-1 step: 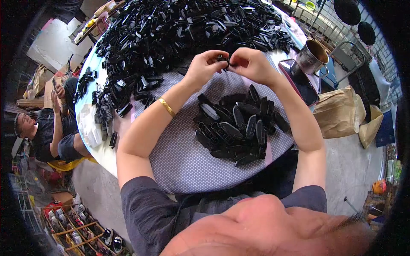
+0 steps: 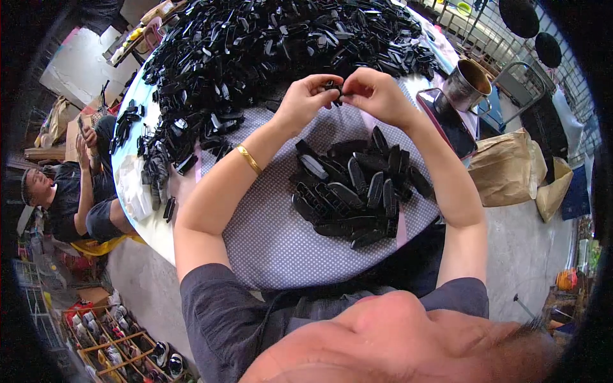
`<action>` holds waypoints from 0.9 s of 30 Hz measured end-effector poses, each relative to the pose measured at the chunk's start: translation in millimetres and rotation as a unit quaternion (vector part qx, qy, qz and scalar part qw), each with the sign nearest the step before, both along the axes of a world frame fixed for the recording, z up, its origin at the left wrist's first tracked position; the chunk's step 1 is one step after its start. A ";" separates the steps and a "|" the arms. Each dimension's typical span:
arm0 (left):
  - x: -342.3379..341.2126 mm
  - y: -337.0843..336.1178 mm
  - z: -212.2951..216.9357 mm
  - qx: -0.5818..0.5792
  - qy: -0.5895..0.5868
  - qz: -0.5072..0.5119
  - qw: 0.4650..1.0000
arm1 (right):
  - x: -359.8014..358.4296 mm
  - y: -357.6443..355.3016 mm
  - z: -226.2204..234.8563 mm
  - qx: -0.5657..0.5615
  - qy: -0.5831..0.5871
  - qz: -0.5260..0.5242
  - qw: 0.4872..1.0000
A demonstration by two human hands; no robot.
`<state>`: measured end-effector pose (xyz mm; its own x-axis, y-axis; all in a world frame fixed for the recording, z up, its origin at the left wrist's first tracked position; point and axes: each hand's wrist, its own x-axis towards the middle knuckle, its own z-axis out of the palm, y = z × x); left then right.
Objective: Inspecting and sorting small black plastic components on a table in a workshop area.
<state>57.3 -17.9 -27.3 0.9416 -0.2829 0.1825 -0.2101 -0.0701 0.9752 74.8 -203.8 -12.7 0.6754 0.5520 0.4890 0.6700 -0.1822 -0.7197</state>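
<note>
My left hand (image 2: 308, 101) pinches a small black plastic piece (image 2: 332, 87) between thumb and fingers, above the table's middle. Against the piece's right side, my right hand (image 2: 377, 97) is closed with thumb and forefinger pinched together. What lies between those right fingertips is too small to make out. Closer to me, a loose pile of long, rounded black plastic pieces (image 2: 359, 182) lies on the dotted grey cloth (image 2: 268, 255); a few show ribbed insides. Beyond my hands spreads a large heap of similar glossy black pieces (image 2: 255, 45).
Right of my hands are a dark-screened phone or tablet (image 2: 447, 124) and a metal mug (image 2: 468, 83). A brown paper bag (image 2: 507, 169) stands beyond the table's right edge. White plastic (image 2: 134, 188) lies at its left edge. Another person (image 2: 70, 198) sits at the left.
My right thumb and forefinger have shifted slightly at the small black piece, the forefinger more arched. My left hand and the piles look the same.
</note>
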 end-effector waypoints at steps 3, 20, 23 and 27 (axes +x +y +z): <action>-2.6 -0.9 -3.5 -0.015 -0.005 -0.024 1.000 | 2.0 1.3 1.9 -0.006 -0.045 -0.008 0.999; -15.7 -6.9 13.8 0.003 -0.031 0.095 0.995 | -2.6 6.4 -5.7 0.090 0.100 -0.117 0.984; -10.9 -3.5 8.7 -0.038 -0.030 0.083 0.995 | -13.7 8.0 5.4 0.079 0.145 -0.080 0.983; -9.5 -2.2 7.8 -0.040 -0.039 0.064 0.996 | -12.3 9.1 0.7 0.075 0.139 -0.092 0.983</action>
